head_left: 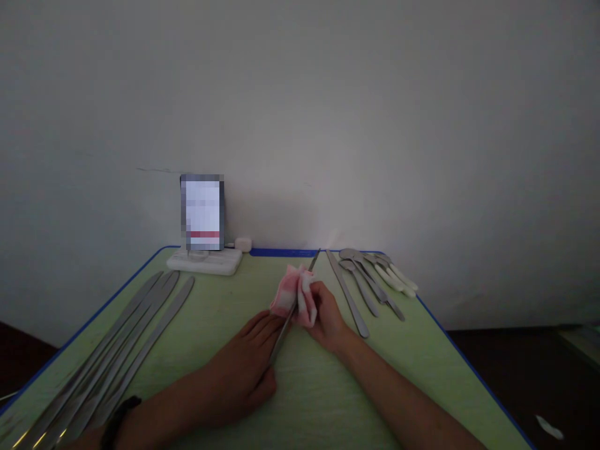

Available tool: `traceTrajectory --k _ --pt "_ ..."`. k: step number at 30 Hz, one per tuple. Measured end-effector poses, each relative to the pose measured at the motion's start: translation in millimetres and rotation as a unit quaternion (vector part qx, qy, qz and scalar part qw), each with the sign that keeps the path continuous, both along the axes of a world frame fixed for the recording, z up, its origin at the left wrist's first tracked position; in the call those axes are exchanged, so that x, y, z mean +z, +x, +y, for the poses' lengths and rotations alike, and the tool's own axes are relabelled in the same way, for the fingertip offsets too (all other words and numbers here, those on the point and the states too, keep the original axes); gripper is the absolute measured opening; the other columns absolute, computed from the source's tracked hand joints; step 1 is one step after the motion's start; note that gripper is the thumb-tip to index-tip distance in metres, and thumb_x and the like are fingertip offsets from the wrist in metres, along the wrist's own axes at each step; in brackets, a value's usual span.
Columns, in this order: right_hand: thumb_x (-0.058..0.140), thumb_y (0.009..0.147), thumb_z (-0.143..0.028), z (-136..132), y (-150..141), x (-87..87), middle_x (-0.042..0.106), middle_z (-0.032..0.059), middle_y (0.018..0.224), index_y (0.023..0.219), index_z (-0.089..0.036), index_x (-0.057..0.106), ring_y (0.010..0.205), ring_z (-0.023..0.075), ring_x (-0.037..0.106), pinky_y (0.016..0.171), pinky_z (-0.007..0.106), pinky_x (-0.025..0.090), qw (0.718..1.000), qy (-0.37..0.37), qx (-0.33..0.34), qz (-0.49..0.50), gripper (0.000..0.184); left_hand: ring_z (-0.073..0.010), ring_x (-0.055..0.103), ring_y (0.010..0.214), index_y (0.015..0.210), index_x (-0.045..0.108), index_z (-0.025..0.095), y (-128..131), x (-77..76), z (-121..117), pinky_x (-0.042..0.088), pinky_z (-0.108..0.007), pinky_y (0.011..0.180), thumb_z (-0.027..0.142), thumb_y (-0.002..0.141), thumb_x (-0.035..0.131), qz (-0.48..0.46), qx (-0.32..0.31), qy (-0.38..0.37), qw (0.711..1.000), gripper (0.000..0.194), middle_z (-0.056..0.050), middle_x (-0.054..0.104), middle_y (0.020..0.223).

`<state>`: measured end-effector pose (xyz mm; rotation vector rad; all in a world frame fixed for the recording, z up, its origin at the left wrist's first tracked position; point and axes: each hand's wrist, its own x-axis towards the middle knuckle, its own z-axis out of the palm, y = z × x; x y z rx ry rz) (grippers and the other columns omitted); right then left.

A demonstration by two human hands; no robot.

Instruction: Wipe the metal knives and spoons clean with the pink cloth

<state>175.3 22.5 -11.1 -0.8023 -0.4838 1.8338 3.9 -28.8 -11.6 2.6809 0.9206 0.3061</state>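
A metal table knife [282, 338] slants away from me over the middle of the table, its far tip showing beyond a pink and white cloth [285, 292]. My left hand [250, 359] is closed on the knife's near end, and its fingertips reach the cloth's lower edge. Folded around the middle of the knife, the cloth is gripped by my right hand [327, 317], whose fingers are partly hidden behind it. Just right of that hand another table knife [347, 294] lies on the tabletop.
Several long knives [126, 337] lie along the left side of the green table [300, 412]. Spoons and other cutlery [368, 278], some with white handles [396, 278], are at the back right. A lit phone [202, 212] stands on a white base [205, 261] near the wall.
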Motion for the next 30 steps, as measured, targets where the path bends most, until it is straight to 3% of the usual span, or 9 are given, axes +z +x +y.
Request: traceTrajectory --k 4,10,16,22,30 --pt "0.051 0.063 -0.027 -2.4 0.0 -0.3 0.052 -0.003 0.051 0.066 -0.017 0.056 0.046 0.0112 0.046 0.051 0.025 0.043 1.0 0.006 0.02 0.001 0.012 -0.0279 0.025 0.134 0.142 0.016 0.01 -0.4 -5.3 0.3 0.024 -0.049 0.111 0.01 0.074 0.042 -0.023 0.014 0.009 1.0 0.073 -0.015 0.032 0.144" --pt "0.053 0.066 -0.028 2.5 0.5 1.6 0.055 -0.0033 0.054 0.066 -0.018 0.057 0.05 0.0112 0.048 0.056 0.025 0.046 0.998 0.012 -0.037 0.058 0.011 -0.0263 0.028 0.133 0.142 0.019 0.012 -0.7 -1.8 0.1 0.027 -0.049 0.11 0.009 0.076 0.042 -0.008 0.007 0.015 1.0 0.069 -0.015 0.033 0.144" --pt "0.052 0.068 -0.032 3.5 1.9 1.5 0.061 -0.0014 0.064 0.07 -0.02 0.058 0.06 0.0149 0.055 0.06 0.028 0.047 0.994 0.029 -0.026 0.103 0.013 -0.0252 0.027 0.134 0.142 0.018 0.014 -0.9 -1.2 1.7 0.026 -0.049 0.11 0.009 0.077 0.041 -0.015 -0.006 0.023 1.0 0.07 -0.014 0.032 0.145" --pt "0.053 0.069 -0.031 -0.9 -0.8 6.1 0.058 -0.0016 0.058 0.065 -0.019 0.056 0.057 0.0142 0.052 0.057 0.026 0.045 0.997 0.023 -0.022 0.075 0.012 -0.0262 0.028 0.133 0.141 0.023 0.015 -0.4 2.4 0.6 0.024 -0.048 0.111 0.013 0.079 0.044 -0.014 -0.008 0.012 1.0 0.066 -0.012 0.036 0.142" --pt "0.052 0.065 -0.027 1.6 -0.8 -1.7 0.053 -0.0028 0.052 0.063 -0.017 0.056 0.048 0.011 0.045 0.05 0.024 0.042 1.0 -0.006 -0.019 0.023 0.011 -0.0265 0.034 0.13 0.14 0.026 0.015 0.3 5.1 0.9 0.028 -0.047 0.109 0.025 0.086 0.047 -0.02 -0.002 0.017 1.0 0.059 -0.014 0.04 0.139"
